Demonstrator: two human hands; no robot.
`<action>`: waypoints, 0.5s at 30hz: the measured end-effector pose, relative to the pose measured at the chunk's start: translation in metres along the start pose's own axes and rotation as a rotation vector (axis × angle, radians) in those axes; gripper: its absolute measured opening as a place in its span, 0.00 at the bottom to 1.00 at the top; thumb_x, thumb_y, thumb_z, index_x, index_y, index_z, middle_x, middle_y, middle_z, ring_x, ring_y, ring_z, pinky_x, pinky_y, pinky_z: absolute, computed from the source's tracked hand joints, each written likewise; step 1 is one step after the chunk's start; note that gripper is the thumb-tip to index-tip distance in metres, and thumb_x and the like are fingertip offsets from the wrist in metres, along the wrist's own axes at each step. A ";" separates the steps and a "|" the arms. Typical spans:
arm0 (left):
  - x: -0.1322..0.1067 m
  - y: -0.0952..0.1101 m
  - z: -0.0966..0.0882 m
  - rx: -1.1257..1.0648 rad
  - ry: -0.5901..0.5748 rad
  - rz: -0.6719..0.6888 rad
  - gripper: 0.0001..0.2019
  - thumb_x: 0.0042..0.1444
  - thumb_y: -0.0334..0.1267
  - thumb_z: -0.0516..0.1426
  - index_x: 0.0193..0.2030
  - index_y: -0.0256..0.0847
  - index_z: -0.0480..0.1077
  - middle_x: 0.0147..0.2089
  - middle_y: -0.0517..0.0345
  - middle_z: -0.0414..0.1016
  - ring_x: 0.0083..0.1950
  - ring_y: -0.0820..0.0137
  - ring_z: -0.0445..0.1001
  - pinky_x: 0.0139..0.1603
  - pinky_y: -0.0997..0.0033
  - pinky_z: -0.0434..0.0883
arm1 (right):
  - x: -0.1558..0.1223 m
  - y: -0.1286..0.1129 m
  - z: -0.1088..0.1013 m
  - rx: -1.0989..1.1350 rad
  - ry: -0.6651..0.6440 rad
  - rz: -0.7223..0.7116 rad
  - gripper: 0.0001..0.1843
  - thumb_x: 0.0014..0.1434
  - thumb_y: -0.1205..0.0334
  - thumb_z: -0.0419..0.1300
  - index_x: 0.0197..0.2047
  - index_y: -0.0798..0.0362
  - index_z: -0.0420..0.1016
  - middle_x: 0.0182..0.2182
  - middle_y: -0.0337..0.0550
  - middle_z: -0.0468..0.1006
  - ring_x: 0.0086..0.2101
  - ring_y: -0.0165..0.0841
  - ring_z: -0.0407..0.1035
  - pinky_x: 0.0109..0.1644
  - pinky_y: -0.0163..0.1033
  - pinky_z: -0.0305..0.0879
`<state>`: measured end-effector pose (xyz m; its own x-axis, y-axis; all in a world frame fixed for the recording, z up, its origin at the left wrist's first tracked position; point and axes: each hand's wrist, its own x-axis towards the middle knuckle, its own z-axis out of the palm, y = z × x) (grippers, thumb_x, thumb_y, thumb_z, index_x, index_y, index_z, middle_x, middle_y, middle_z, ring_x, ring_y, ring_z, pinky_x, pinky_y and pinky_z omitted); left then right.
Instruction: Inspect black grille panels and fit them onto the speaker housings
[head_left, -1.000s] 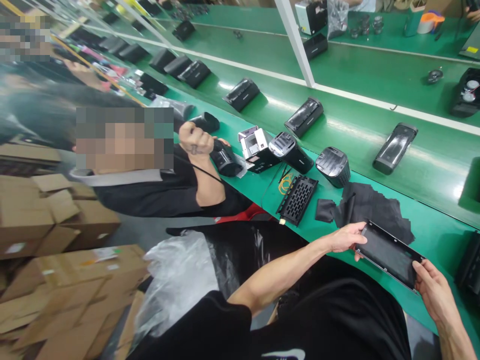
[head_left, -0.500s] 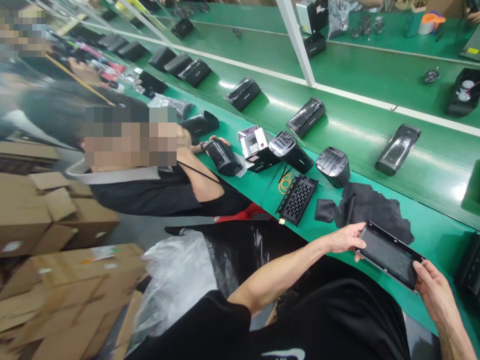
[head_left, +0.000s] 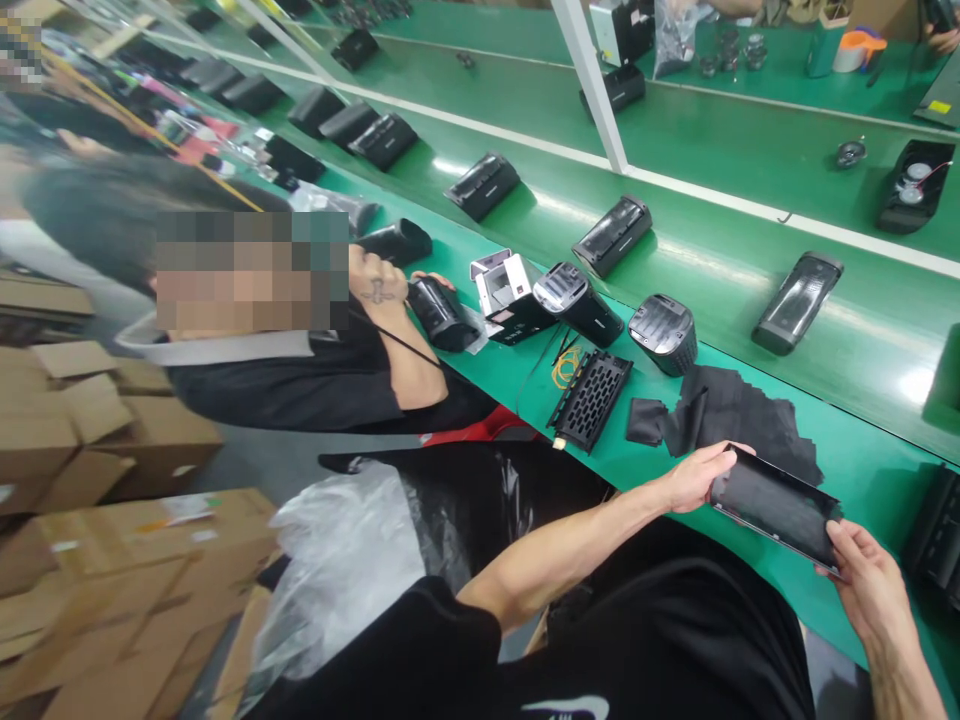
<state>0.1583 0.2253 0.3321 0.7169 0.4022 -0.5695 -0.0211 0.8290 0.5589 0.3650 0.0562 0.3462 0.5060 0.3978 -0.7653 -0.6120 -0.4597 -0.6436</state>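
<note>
A shallow black rectangular panel (head_left: pixel 776 505) with a raised rim is held between my two hands above the green table edge. My left hand (head_left: pixel 701 478) grips its left end, thumb on top. At the opposite end, my right hand (head_left: pixel 866 560) pinches the corner between thumb and fingers. Just beyond the panel lies a spread of thin black fabric sheets (head_left: pixel 750 415), with a smaller folded black piece (head_left: pixel 646 422) beside it. Farther left rests a black perforated grille (head_left: pixel 596 400) with hexagonal holes.
Two black speaker housings stand near the grille, one upright (head_left: pixel 664 335) and one leaning (head_left: pixel 577 300) by a white-and-black box (head_left: pixel 514 295). More housings (head_left: pixel 799 300) lie along the green conveyor. A co-worker (head_left: pixel 300 370) sits at my left. Cardboard boxes (head_left: pixel 142 570) fill the floor.
The panel has tilted in my hands, so its rim and inner face show at a different angle. The co-worker's tattooed hand has come up near the face.
</note>
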 end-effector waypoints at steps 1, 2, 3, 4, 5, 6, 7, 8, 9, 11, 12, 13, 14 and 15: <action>0.000 0.000 0.001 0.009 -0.001 0.013 0.33 0.54 0.60 0.69 0.58 0.39 0.72 0.38 0.58 0.76 0.34 0.72 0.76 0.35 0.71 0.75 | 0.001 0.000 -0.002 0.004 0.018 -0.005 0.36 0.29 0.44 0.85 0.34 0.52 0.75 0.26 0.33 0.74 0.23 0.26 0.66 0.25 0.32 0.70; -0.001 0.001 0.001 0.022 0.002 0.029 0.33 0.55 0.61 0.68 0.57 0.38 0.72 0.39 0.57 0.76 0.34 0.71 0.77 0.36 0.69 0.76 | 0.002 -0.001 -0.005 0.012 0.038 -0.015 0.35 0.28 0.44 0.85 0.33 0.52 0.74 0.26 0.33 0.74 0.24 0.27 0.67 0.27 0.34 0.73; -0.002 0.004 0.000 0.046 0.010 0.047 0.33 0.56 0.62 0.67 0.57 0.38 0.71 0.42 0.54 0.77 0.35 0.69 0.78 0.36 0.67 0.77 | 0.003 -0.002 -0.009 0.020 0.068 -0.035 0.35 0.28 0.45 0.85 0.32 0.52 0.74 0.27 0.33 0.74 0.26 0.28 0.68 0.29 0.35 0.75; -0.004 0.008 -0.001 0.087 0.028 0.069 0.33 0.57 0.63 0.66 0.58 0.38 0.70 0.46 0.51 0.78 0.37 0.67 0.80 0.37 0.66 0.78 | 0.003 -0.005 -0.014 0.028 0.108 -0.067 0.35 0.27 0.45 0.85 0.31 0.51 0.73 0.27 0.33 0.74 0.27 0.29 0.70 0.30 0.35 0.76; -0.007 0.013 -0.001 0.154 0.061 0.095 0.32 0.59 0.63 0.64 0.59 0.39 0.70 0.50 0.49 0.79 0.40 0.65 0.81 0.38 0.65 0.79 | 0.003 -0.008 -0.020 0.031 0.157 -0.107 0.35 0.27 0.44 0.85 0.31 0.51 0.73 0.27 0.33 0.75 0.28 0.29 0.71 0.31 0.34 0.75; -0.010 0.019 -0.002 0.249 0.107 0.124 0.31 0.62 0.63 0.62 0.61 0.41 0.69 0.53 0.48 0.79 0.43 0.64 0.82 0.39 0.65 0.79 | 0.001 -0.011 -0.026 0.026 0.211 -0.154 0.34 0.28 0.44 0.85 0.31 0.51 0.74 0.27 0.33 0.75 0.27 0.29 0.71 0.30 0.33 0.74; -0.013 0.024 -0.001 0.363 0.162 0.155 0.29 0.64 0.61 0.59 0.62 0.42 0.69 0.54 0.48 0.79 0.45 0.64 0.82 0.40 0.65 0.80 | -0.001 -0.015 -0.031 0.012 0.265 -0.205 0.34 0.29 0.43 0.84 0.31 0.51 0.74 0.26 0.33 0.74 0.27 0.29 0.70 0.29 0.32 0.73; -0.016 0.029 0.000 0.479 0.217 0.188 0.26 0.67 0.59 0.57 0.62 0.44 0.69 0.54 0.50 0.79 0.47 0.64 0.81 0.41 0.66 0.79 | -0.004 -0.019 -0.035 -0.013 0.300 -0.250 0.33 0.30 0.42 0.84 0.32 0.50 0.73 0.25 0.32 0.73 0.26 0.29 0.70 0.29 0.32 0.72; -0.017 0.032 0.002 0.582 0.262 0.219 0.24 0.69 0.57 0.55 0.63 0.44 0.69 0.52 0.52 0.79 0.47 0.65 0.81 0.42 0.68 0.79 | -0.007 -0.022 -0.036 -0.053 0.304 -0.283 0.33 0.33 0.41 0.83 0.33 0.50 0.73 0.25 0.33 0.74 0.26 0.30 0.71 0.29 0.33 0.72; -0.019 0.035 0.009 0.722 0.275 0.235 0.22 0.72 0.52 0.50 0.63 0.43 0.70 0.46 0.54 0.79 0.46 0.66 0.80 0.41 0.69 0.78 | -0.014 -0.026 -0.029 -0.182 0.247 -0.314 0.31 0.39 0.39 0.80 0.35 0.50 0.74 0.25 0.36 0.76 0.26 0.33 0.73 0.30 0.35 0.72; -0.018 0.034 0.013 0.762 0.251 0.223 0.22 0.73 0.51 0.48 0.63 0.43 0.70 0.44 0.55 0.79 0.44 0.67 0.80 0.41 0.69 0.78 | -0.018 -0.027 -0.020 -0.255 0.195 -0.313 0.30 0.42 0.37 0.79 0.36 0.50 0.75 0.26 0.38 0.77 0.25 0.34 0.73 0.29 0.35 0.71; -0.016 0.031 0.018 0.796 0.223 0.209 0.22 0.73 0.49 0.47 0.63 0.42 0.71 0.42 0.56 0.79 0.42 0.67 0.79 0.42 0.69 0.77 | -0.020 -0.026 -0.008 -0.319 0.135 -0.303 0.31 0.44 0.35 0.77 0.36 0.50 0.75 0.25 0.40 0.77 0.24 0.34 0.72 0.27 0.36 0.68; -0.015 0.028 0.023 0.833 0.193 0.198 0.22 0.73 0.48 0.46 0.63 0.42 0.71 0.41 0.56 0.79 0.41 0.68 0.79 0.43 0.69 0.77 | -0.022 -0.024 0.006 -0.372 0.068 -0.289 0.31 0.46 0.32 0.74 0.36 0.50 0.74 0.23 0.40 0.77 0.22 0.33 0.69 0.25 0.37 0.65; -0.013 0.024 0.028 0.869 0.167 0.194 0.22 0.73 0.47 0.46 0.64 0.42 0.71 0.42 0.56 0.79 0.41 0.68 0.78 0.46 0.68 0.76 | -0.023 -0.021 0.021 -0.408 0.007 -0.279 0.31 0.47 0.30 0.72 0.35 0.50 0.73 0.22 0.40 0.75 0.20 0.32 0.65 0.23 0.37 0.62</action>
<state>0.1681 0.2290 0.3695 0.6438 0.6114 -0.4601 0.4513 0.1821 0.8736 0.3532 0.0730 0.3775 0.6221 0.5452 -0.5620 -0.1655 -0.6100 -0.7749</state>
